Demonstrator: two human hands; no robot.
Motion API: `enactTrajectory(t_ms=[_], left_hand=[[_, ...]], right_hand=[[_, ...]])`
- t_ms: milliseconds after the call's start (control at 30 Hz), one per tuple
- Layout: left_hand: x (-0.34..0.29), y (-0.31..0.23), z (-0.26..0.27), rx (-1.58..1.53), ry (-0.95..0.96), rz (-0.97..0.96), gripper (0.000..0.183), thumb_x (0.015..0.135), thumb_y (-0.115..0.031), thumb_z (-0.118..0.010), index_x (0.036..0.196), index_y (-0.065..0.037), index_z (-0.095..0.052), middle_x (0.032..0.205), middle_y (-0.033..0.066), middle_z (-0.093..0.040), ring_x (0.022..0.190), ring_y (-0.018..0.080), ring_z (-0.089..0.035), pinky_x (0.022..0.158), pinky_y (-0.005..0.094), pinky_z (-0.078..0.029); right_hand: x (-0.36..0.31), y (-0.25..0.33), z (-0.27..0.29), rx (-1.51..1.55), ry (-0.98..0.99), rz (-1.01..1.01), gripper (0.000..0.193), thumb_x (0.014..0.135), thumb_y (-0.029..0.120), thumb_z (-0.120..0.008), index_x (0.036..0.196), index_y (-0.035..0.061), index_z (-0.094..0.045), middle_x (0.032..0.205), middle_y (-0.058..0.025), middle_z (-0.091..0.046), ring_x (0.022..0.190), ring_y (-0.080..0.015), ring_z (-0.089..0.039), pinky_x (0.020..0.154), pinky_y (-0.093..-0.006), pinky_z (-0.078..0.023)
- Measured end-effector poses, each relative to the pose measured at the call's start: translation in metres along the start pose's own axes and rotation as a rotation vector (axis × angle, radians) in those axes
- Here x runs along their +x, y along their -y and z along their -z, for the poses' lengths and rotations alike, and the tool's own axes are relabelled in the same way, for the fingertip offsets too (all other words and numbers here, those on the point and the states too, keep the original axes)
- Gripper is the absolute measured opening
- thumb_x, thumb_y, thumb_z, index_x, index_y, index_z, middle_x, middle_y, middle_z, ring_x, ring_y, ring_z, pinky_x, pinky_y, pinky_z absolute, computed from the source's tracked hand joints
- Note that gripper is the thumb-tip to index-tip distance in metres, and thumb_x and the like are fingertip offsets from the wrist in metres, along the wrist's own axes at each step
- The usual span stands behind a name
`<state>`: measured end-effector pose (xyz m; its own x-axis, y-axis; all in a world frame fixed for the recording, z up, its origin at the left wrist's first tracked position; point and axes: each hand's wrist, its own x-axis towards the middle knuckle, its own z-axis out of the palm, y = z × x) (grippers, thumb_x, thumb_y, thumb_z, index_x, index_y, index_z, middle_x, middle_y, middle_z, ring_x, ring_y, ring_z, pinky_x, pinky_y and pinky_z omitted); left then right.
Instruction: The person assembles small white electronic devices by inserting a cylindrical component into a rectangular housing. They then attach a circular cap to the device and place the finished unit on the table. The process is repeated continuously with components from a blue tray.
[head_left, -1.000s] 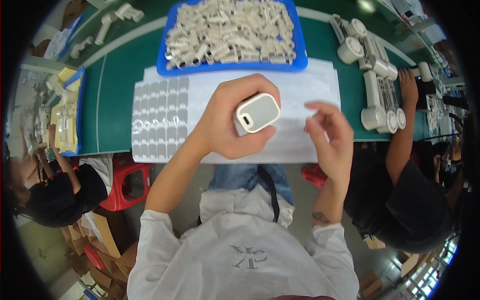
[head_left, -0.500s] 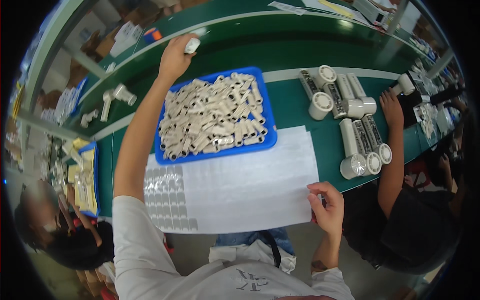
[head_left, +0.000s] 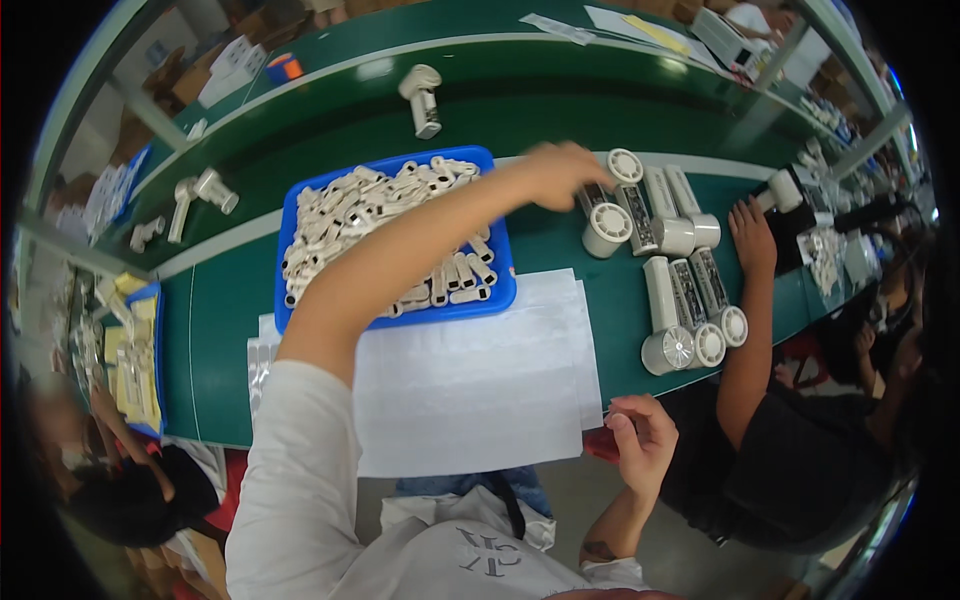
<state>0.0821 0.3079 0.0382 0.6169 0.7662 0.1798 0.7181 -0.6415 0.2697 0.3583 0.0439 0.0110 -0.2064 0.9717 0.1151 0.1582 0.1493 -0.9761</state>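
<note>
My left hand [head_left: 560, 175], blurred by motion, reaches across the blue tray [head_left: 507, 270] to the group of white hair-dryer-shaped devices. Its fingertips are at the dark handle of the nearest device, whose round vented head [head_left: 607, 230] faces up. Whether the fingers grip that handle cannot be made out. Another such device [head_left: 422, 100] stands by itself beyond the tray, on the green surface. My right hand [head_left: 643, 440] hovers off the right edge of the white sheet [head_left: 470, 390], with fingers loosely curled, thumb apart and nothing visible in it. Small white tubular parts [head_left: 350, 215] fill the tray.
More devices [head_left: 685, 310] lie in rows at the right, some showing circuit boards in their handles. Beside them rests a co-worker's hand [head_left: 752, 235]. Loose white pieces [head_left: 205, 190] lie at the far left, above another blue tray [head_left: 158, 360] lined with yellow.
My left hand has let go of the white device beyond the tray and swung right to the grouped devices. My right hand stays near the sheet's edge. The whole view has shifted slightly.
</note>
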Motion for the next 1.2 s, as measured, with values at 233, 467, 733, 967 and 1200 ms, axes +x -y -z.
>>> enactTrajectory(t_ms=[233, 467, 733, 967, 1200], left_hand=[[-0.011, -0.016, -0.002, 0.058, -0.045, 0.053, 0.040, 0.069, -0.023, -0.081, 0.104, -0.014, -0.062, 0.101, 0.0076, -0.069, 0.105, 0.0306, -0.063, 0.088, 0.0468, -0.048], [-0.140, -0.096, 0.096, -0.370, -0.222, 0.213, 0.075, 0.067, -0.016, -0.080, 0.131, -0.013, -0.042, 0.103, 0.0126, -0.067, 0.088, 0.0284, -0.068, 0.074, 0.0378, -0.054], [-0.314, -0.137, 0.043, -0.701, -0.815, 0.469, 0.071, 0.070, -0.002, -0.079, 0.133, -0.009, -0.046, 0.129, 0.0087, -0.049, 0.115, 0.0211, -0.057, 0.090, 0.0349, -0.054], [-0.377, -0.143, 0.015, -0.826, -0.925, 0.747, 0.071, 0.076, 0.005, -0.073, 0.137, -0.005, -0.039, 0.133, 0.0141, -0.046, 0.118, 0.0233, -0.055, 0.088, 0.0350, -0.058], [-0.402, -0.146, 0.001, -0.944, -0.848, 0.851, 0.089, 0.071, 0.014, -0.064, 0.148, -0.005, -0.024, 0.136, 0.0177, -0.044, 0.124, 0.0282, -0.052, 0.086, 0.0334, -0.058]], right_hand=[[-0.020, 0.011, 0.004, 0.036, 0.024, 0.144, 0.014, 0.087, -0.003, -0.063, 0.100, -0.0042, -0.064, 0.083, -0.0069, -0.061, 0.073, -0.0117, -0.058, 0.068, -0.0244, -0.048], [0.031, 0.029, -0.040, -0.169, 0.233, 0.319, 0.016, 0.083, -0.001, -0.066, 0.099, -0.0007, -0.066, 0.080, -0.0091, -0.063, 0.070, -0.0166, -0.061, 0.064, -0.0280, -0.048], [0.141, 0.017, -0.156, -0.673, 0.353, 0.515, 0.019, 0.086, 0.007, -0.059, 0.103, 0.0022, -0.064, 0.093, -0.0165, -0.063, 0.084, -0.0335, -0.066, 0.073, -0.0429, -0.054], [0.185, 0.007, -0.197, -0.912, 0.466, 0.360, 0.026, 0.084, 0.008, -0.055, 0.105, 0.0018, -0.068, 0.109, -0.0198, -0.063, 0.095, -0.0360, -0.065, 0.083, -0.0442, -0.054], [0.190, 0.002, -0.185, -0.868, 0.551, 0.381, 0.037, 0.081, 0.003, -0.056, 0.117, 0.0033, -0.065, 0.114, -0.0223, -0.060, 0.108, -0.0353, -0.061, 0.095, -0.0413, -0.049]])
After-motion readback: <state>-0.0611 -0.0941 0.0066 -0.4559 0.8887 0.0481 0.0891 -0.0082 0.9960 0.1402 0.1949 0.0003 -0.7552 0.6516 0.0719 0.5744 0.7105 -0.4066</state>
